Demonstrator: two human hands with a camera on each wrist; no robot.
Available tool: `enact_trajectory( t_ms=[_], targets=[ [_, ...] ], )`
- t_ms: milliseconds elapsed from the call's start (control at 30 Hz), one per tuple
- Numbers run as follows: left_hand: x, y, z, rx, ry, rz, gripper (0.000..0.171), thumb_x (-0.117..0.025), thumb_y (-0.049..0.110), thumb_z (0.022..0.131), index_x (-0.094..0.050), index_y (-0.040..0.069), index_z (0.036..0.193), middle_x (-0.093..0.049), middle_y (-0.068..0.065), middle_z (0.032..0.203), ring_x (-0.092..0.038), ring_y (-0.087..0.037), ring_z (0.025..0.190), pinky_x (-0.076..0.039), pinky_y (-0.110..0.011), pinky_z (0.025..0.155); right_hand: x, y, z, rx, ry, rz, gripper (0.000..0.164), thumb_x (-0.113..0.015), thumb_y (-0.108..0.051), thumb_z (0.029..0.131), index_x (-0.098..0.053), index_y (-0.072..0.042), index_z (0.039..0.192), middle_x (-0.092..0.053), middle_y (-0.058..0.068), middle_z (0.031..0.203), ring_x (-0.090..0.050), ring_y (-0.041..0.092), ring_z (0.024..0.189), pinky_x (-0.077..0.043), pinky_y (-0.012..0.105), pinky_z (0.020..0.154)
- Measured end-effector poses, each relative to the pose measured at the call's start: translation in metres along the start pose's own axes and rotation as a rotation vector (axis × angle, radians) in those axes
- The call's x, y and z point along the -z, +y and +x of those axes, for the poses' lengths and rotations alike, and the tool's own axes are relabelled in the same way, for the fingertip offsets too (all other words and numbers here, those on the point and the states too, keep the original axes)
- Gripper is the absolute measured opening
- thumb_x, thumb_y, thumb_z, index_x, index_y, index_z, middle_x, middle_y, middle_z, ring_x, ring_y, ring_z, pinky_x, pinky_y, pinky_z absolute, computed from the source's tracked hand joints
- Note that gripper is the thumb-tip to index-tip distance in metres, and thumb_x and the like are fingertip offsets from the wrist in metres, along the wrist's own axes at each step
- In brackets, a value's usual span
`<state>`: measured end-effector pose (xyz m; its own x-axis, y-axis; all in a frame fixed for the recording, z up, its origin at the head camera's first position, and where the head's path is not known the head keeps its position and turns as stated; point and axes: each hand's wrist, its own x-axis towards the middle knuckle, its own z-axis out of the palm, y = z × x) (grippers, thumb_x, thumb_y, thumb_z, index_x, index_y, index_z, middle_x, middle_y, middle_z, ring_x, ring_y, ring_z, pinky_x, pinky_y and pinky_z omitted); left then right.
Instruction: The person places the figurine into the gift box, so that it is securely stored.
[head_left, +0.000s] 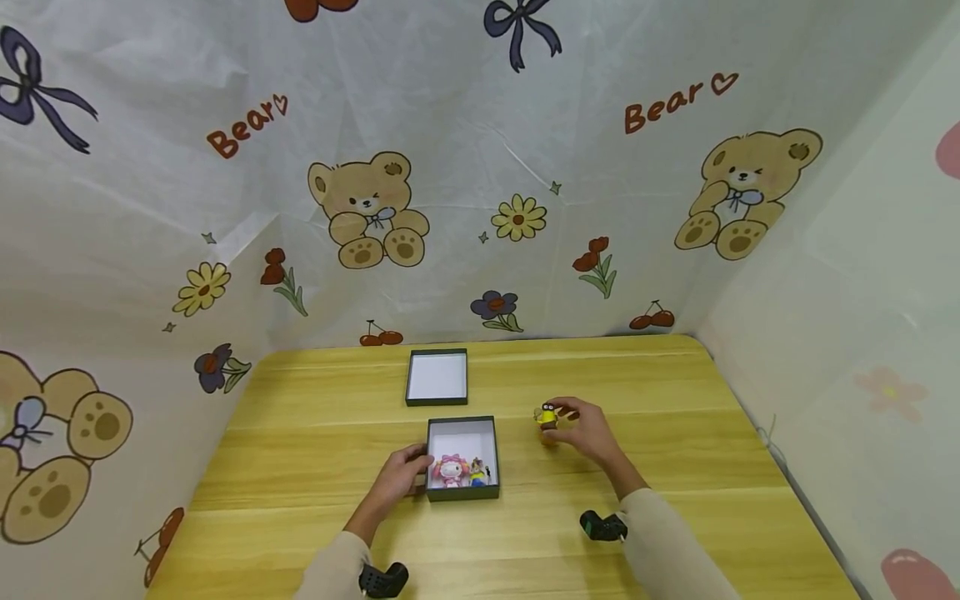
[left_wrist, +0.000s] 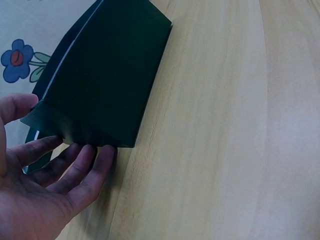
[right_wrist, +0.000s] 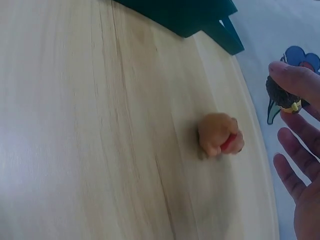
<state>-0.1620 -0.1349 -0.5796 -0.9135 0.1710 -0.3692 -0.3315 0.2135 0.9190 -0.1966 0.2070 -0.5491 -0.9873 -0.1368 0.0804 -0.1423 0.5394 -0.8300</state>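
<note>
A dark green box with a white inside stands on the table. My left hand grips its left wall, thumb over the rim and fingers against the outer side. Inside lie a pink-and-white figurine and a smaller yellow-and-blue figurine. To the right of the box, my right hand pinches a small yellow figurine with a dark top between thumb and forefinger. In the right wrist view, its dark part shows beside the thumb, and the other fingers are spread.
An orange-tan figurine with a red patch stands on the table near my right hand. Behind the box lies its dark-edged lid, white inside up. A bear-patterned sheet hangs behind the wooden table; a pale wall rises at right.
</note>
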Motion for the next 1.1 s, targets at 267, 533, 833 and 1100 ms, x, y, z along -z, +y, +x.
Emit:
enact_trajectory(
  t_ms=[267,533,833,1100],
  targets=[
    [0.000,0.001,-0.001,-0.011,-0.007,0.010,0.057,-0.051,0.024,0.099,-0.037,-0.014,0.139,-0.052,-0.029,0.130,-0.058,-0.030,0.108,-0.055,-0.041,0.080,-0.014,-0.011,0.005,0.010,-0.029,0.021,0.045,-0.082,-0.017,0.076,-0.066,-0.005,0.116,-0.067,0.008,0.108,-0.059,0.030,0.100,-0.047,0.049,0.087],
    [0.000,0.001,-0.001,-0.012,0.000,0.030,0.057,-0.051,0.025,0.099,-0.038,-0.013,0.139,-0.053,-0.028,0.130,-0.057,-0.030,0.109,-0.055,-0.041,0.081,-0.031,-0.021,0.011,0.046,-0.085,0.031,0.044,-0.083,-0.022,0.076,-0.067,-0.008,0.115,-0.068,0.004,0.107,-0.060,0.026,0.101,-0.047,0.048,0.089],
    [0.000,0.001,-0.002,-0.013,-0.007,0.014,0.055,-0.050,0.023,0.099,-0.037,-0.013,0.139,-0.052,-0.029,0.130,-0.058,-0.030,0.107,-0.055,-0.040,0.080,-0.043,-0.026,0.013,0.050,-0.116,0.038,0.044,-0.082,-0.022,0.076,-0.067,-0.007,0.115,-0.068,0.007,0.107,-0.060,0.030,0.103,-0.045,0.052,0.092],
    [0.000,0.000,-0.001,-0.009,-0.007,-0.003,0.055,-0.050,0.021,0.099,-0.037,-0.013,0.140,-0.052,-0.029,0.129,-0.059,-0.029,0.107,-0.055,-0.040,0.079,-0.049,-0.031,0.014,0.076,-0.125,0.052,0.043,-0.082,-0.021,0.076,-0.067,-0.006,0.113,-0.068,0.009,0.106,-0.060,0.033,0.102,-0.045,0.054,0.091]
  ],
)
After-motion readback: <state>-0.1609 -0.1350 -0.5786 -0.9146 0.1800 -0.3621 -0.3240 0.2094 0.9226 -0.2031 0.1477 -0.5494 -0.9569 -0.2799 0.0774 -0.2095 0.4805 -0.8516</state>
